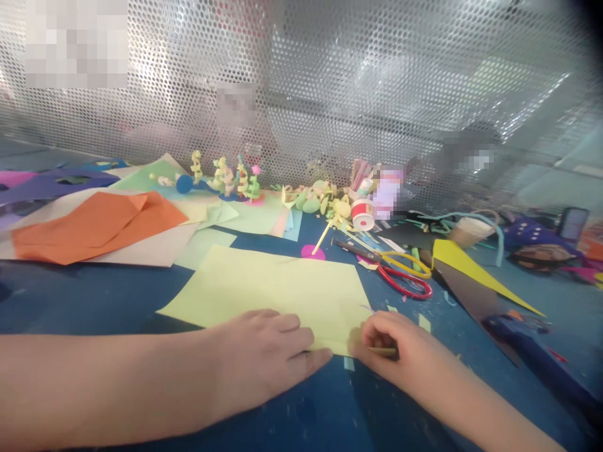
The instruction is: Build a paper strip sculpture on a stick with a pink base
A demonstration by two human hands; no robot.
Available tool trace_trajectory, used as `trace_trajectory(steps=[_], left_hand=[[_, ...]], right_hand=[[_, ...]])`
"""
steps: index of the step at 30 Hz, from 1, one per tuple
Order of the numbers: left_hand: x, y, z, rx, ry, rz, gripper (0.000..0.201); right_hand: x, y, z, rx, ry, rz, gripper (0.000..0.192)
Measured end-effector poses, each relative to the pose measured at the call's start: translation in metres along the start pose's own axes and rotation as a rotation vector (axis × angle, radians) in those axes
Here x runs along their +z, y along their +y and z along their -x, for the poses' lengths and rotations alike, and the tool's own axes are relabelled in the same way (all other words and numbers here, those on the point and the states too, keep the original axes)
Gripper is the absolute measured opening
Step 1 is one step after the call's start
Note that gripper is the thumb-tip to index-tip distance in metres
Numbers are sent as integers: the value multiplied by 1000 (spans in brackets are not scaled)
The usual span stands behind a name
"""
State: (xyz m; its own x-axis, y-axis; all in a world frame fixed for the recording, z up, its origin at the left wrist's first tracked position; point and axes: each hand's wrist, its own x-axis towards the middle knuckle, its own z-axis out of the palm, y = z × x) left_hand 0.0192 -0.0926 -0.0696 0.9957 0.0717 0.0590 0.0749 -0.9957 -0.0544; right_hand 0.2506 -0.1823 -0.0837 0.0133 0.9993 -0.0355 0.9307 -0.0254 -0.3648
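A pale yellow sheet of paper (282, 282) lies on the blue table in front of me. Along its near edge runs a narrow folded strip. My left hand (266, 351) rests on that near edge, palm down, its index finger stretched along the fold and its other fingers slightly bent. At the near right corner, my right hand (389, 342) is closed in a pinch on the sheet, thumb against curled fingers. Beyond the right hand lie scissors (400, 270) with one red and one yellow handle. A small paper flower on a stem (325, 233) stands on a pink round base behind the sheet.
Orange paper (98, 226) and other sheets lie at the left. Small curled paper models (242, 179) stand at the back, beside a red-and-white roll (362, 215). Rightward are bright yellow paper (475, 267), a dark blue tool (541, 351) and scraps. A perforated metal screen (320, 81) rises behind.
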Motion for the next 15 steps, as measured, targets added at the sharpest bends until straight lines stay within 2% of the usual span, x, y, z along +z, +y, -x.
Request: trace_trajectory(steps=[6,12,15], left_hand=[[1,2,-3,-8,-63,141,49],[3,4,-5,-7,-23,134,46],[5,5,-6,4,0,123,44]], right_hand=[[0,-2,4,29,-10,-60,21],[16,-9,5,66,170,113,36],[20,-8,5,53,209,166,38]])
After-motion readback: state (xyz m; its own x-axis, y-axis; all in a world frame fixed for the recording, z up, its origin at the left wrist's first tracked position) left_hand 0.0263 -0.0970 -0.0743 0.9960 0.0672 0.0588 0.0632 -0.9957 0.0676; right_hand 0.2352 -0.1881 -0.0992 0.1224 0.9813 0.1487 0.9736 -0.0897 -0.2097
